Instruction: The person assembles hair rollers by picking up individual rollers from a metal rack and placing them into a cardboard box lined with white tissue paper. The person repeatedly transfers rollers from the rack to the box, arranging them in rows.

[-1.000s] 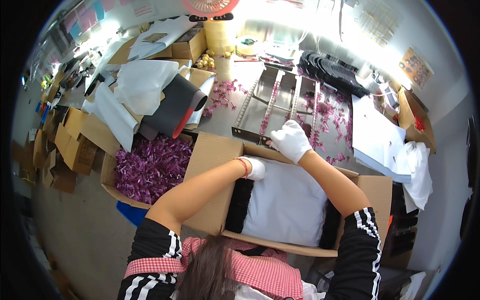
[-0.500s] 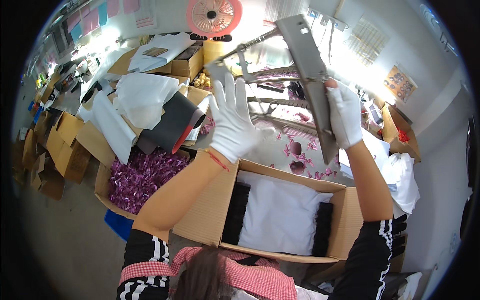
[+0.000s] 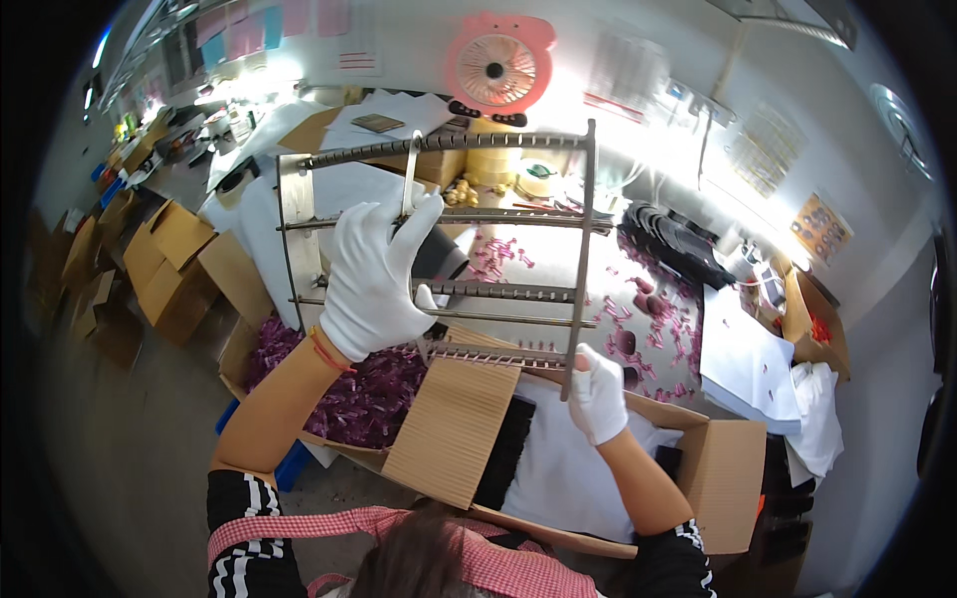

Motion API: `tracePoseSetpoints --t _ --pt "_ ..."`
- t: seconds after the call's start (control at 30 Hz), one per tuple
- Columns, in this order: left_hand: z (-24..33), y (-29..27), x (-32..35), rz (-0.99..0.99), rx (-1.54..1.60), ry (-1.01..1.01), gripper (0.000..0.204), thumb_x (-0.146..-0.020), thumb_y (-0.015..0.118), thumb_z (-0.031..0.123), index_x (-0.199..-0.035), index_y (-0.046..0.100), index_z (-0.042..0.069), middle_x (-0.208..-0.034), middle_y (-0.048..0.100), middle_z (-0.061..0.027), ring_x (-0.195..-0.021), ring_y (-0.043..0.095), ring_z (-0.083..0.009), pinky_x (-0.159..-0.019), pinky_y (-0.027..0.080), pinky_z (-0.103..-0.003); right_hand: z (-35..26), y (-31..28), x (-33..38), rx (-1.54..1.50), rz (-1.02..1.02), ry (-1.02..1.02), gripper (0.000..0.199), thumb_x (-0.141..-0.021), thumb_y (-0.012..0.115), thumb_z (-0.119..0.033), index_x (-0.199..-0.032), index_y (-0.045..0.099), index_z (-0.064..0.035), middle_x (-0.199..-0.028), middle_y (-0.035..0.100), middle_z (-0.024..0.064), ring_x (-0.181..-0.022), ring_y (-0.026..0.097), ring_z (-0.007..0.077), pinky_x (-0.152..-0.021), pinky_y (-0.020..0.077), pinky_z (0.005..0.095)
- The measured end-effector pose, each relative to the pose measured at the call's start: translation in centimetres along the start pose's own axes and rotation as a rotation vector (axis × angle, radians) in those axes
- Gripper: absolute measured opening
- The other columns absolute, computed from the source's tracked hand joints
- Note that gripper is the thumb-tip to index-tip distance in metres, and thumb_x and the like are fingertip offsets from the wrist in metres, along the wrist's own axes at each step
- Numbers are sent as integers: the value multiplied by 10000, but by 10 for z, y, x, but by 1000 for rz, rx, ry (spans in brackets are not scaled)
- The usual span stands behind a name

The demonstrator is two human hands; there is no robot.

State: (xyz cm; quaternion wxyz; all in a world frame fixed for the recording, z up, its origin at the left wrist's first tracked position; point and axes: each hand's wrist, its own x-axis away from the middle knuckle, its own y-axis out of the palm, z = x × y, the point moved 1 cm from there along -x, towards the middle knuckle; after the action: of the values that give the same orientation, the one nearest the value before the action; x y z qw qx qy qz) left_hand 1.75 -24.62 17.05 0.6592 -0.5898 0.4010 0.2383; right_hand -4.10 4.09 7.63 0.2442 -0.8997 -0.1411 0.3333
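Note:
A metal rack [image 3: 583, 269] with several notched crossbars stands upright before me, above the open carton. My right hand [image 3: 598, 396], in a white glove, grips the lower end of its right side plate. My white-gloved left hand [image 3: 377, 274] is in among the crossbars at the left half, fingers bent at a slim metal upright piece [image 3: 411, 159], thumb by a lower crossbar. Just below is the carton [image 3: 449, 429] with its left flap folded out. It holds a white cloth-like bundle [image 3: 568, 468] with black fuzzy material [image 3: 506, 453] along the side.
A box of shiny purple pieces [image 3: 369, 409] stands left of the carton. Small pink pieces [image 3: 688, 329] lie scattered over the table. Farther right are stacked black parts [image 3: 668, 244] and white paper sheets [image 3: 743, 369]. A pink fan [image 3: 498, 70] stands at the back.
The rack has turned to face me and come lower, and my right hand has moved down with it. My left hand, spread beside the rack before, is now among its crossbars. The view has shifted.

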Motion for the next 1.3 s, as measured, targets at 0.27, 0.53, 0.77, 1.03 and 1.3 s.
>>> tracePoseSetpoints --t 0.27,0.53,0.77,1.03,1.3 --pt "-105 -33 75 -211 -180 -134 832 -544 722 159 -1355 542 112 -1069 511 -199 -1019 499 -382 -928 376 -469 94 24 -33 -401 317 497 198 -1004 491 -217 -971 605 -58 -761 658 76 -629 629 137 -525 510 278" --pt "-101 -45 102 -333 -106 -103 774 -536 697 149 -1302 586 151 -1025 493 -193 -995 493 -389 -912 382 -473 10 96 -105 -773 -182 1030 284 -1013 482 -395 -834 476 -176 -566 331 -88 -427 294 47 -388 208 216" --pt "-116 -46 117 -434 -54 -115 853 -504 715 172 -1341 556 151 -1119 493 -214 -1061 480 -408 -974 378 -486 25 98 -106 -349 -185 642 269 -1028 471 -244 -1159 597 -45 -730 637 -2 -525 405 51 -479 343 229" --pt "-150 -58 141 -814 126 -408 888 -496 754 178 -1358 564 74 -1202 559 -190 -1113 516 -351 -1032 384 -414 209 -187 -39 -733 957 791 417 -1031 364 -413 -889 576 -83 -543 348 -59 -412 345 70 -351 263 219" --pt "-117 -35 130 150 1888 -859 921 -691 690 201 -1506 294 36 -1383 473 -177 -1281 463 -280 -1108 372 -393 229 -530 156 614 1162 918 349 -929 557 -292 -952 683 33 -929 693 166 -843 675 313 -766 545 432"
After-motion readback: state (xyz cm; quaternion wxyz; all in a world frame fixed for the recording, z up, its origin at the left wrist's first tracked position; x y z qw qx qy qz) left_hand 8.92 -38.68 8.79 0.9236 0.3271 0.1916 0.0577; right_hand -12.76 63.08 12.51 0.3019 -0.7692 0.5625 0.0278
